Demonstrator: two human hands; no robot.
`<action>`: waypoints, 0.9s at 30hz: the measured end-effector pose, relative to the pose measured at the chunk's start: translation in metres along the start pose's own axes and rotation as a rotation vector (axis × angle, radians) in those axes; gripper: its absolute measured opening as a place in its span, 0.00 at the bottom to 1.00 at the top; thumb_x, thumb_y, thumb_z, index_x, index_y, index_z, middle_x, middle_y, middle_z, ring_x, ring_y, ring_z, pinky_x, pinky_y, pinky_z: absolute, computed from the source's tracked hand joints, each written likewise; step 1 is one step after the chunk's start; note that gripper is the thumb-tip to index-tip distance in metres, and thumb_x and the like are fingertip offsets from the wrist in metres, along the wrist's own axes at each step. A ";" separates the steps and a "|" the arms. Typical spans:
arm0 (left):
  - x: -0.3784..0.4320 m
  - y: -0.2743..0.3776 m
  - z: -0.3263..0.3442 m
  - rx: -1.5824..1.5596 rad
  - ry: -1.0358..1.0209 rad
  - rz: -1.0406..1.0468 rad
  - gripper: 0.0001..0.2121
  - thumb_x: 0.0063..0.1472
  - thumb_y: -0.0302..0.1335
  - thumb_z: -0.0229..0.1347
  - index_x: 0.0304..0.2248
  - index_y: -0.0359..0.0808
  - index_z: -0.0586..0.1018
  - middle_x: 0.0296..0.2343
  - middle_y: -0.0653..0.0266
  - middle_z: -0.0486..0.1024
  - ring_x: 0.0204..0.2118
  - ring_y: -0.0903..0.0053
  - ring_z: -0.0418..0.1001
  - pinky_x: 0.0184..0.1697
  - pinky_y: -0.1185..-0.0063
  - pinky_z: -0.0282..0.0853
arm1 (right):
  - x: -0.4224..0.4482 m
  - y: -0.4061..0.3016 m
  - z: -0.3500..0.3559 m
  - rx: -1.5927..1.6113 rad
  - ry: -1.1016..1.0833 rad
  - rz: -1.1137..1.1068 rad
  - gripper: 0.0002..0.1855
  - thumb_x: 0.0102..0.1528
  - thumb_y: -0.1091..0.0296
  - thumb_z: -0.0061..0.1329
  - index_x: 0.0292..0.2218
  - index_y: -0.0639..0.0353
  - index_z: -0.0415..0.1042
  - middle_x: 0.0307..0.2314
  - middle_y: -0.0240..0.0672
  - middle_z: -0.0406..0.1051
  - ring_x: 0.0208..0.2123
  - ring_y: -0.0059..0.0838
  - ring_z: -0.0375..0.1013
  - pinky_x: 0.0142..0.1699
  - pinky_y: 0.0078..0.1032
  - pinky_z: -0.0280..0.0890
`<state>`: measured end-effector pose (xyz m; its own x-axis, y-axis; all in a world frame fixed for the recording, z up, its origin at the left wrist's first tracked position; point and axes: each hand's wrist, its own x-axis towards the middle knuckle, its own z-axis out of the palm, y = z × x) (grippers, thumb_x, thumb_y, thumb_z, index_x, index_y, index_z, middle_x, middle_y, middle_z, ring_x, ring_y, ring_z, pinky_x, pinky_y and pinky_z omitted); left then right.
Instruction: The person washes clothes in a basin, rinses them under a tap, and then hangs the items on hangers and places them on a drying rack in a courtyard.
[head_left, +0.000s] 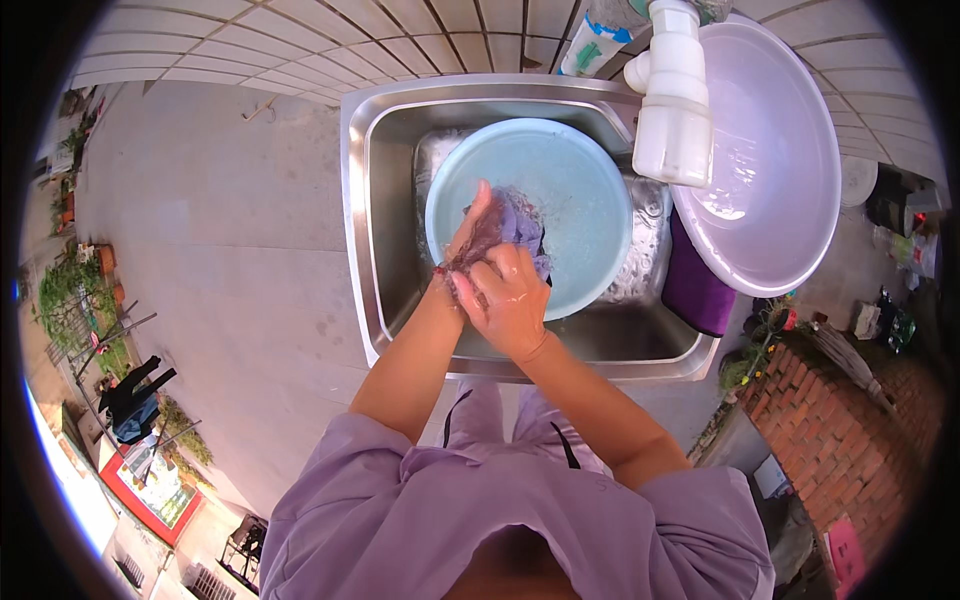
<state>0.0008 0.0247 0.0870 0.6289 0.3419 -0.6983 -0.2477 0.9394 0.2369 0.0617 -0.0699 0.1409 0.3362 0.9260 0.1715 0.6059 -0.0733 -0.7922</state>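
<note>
A wet purple cloth with darker parts is bunched between my hands above a light blue basin. My left hand holds it from the left side, thumb sticking up; the cloth hides most of its fingers. With fingers curled, my right hand grips the near end of the cloth by my left wrist. A red band circles that wrist. Clear, rippling water fills part of the basin, which stands inside a stainless steel sink.
White plastic pipe fittings hang over the sink's far right corner. Beyond them, a lilac basin leans above the right rim. Dark purple fabric drapes over that rim. A tiled wall borders the far side.
</note>
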 end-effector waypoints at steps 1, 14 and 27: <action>0.000 -0.005 0.000 0.028 0.052 0.040 0.31 0.61 0.56 0.47 0.51 0.37 0.70 0.44 0.61 0.72 0.45 0.69 0.71 0.48 0.70 0.68 | 0.005 0.008 0.005 0.011 0.037 0.033 0.08 0.49 0.66 0.56 0.25 0.57 0.71 0.26 0.37 0.65 0.27 0.42 0.68 0.29 0.34 0.64; 0.007 -0.027 -0.077 0.923 0.572 0.259 0.37 0.61 0.49 0.54 0.63 0.40 0.55 0.61 0.54 0.53 0.62 0.62 0.56 0.61 0.71 0.55 | -0.018 0.143 0.012 -0.676 -0.419 0.205 0.26 0.53 0.59 0.53 0.52 0.53 0.66 0.55 0.47 0.58 0.51 0.51 0.64 0.46 0.40 0.69; 0.008 -0.001 -0.032 -0.062 0.112 -0.064 0.40 0.51 0.69 0.47 0.45 0.39 0.74 0.36 0.62 0.76 0.38 0.69 0.74 0.42 0.70 0.72 | -0.011 -0.001 0.006 0.053 -0.074 0.065 0.09 0.48 0.64 0.58 0.25 0.55 0.72 0.26 0.35 0.64 0.26 0.38 0.69 0.25 0.31 0.63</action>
<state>-0.0172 0.0263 0.0595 0.5595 0.2737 -0.7823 -0.2570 0.9547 0.1502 0.0529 -0.0783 0.1365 0.3183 0.9449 0.0766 0.5446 -0.1161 -0.8306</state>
